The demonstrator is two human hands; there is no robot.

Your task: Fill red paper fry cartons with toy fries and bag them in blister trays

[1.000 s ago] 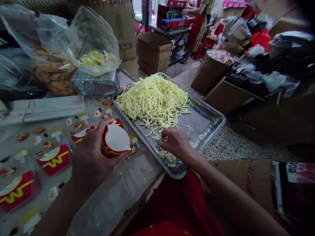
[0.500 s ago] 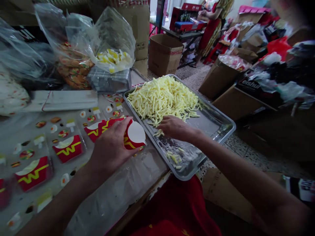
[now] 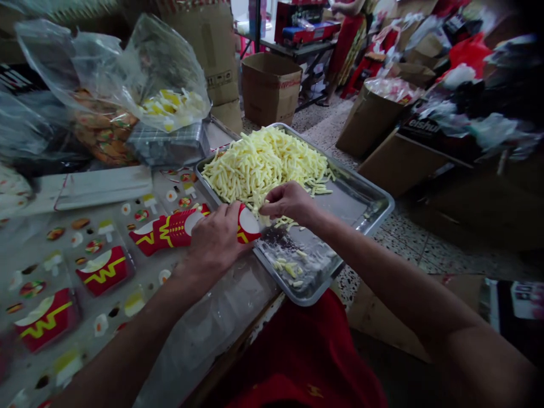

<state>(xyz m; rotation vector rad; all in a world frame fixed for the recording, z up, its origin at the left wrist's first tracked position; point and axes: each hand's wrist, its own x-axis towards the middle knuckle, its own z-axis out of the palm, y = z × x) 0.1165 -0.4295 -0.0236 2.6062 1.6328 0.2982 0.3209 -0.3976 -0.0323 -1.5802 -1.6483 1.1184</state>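
My left hand (image 3: 216, 238) is closed around a small red fry carton (image 3: 250, 224) with a white inside and yellow marking, its mouth turned toward the tray. At that mouth, my right hand (image 3: 291, 201) pinches a few pale yellow fries, partly hidden by the fingers. A big heap of fries (image 3: 259, 164) fills the far left part of the metal tray (image 3: 385, 211). Some loose fries (image 3: 291, 267) lie on its powdery near corner. Behind my left hand, more red cartons (image 3: 172, 229) overlap in a row on the table.
A patterned plastic sheet (image 3: 140, 249) covers the table. Clear bags (image 3: 170, 62) with brown and yellow-white pieces stand at the back left. Cardboard boxes (image 3: 272, 85) and bagged goods crowd the floor; a person in red (image 3: 346, 42) stands in the background.
My right hand has risen from the tray surface to the carton's mouth with fries in its fingers. My left hand has turned the carton toward it. The view has shifted slightly.
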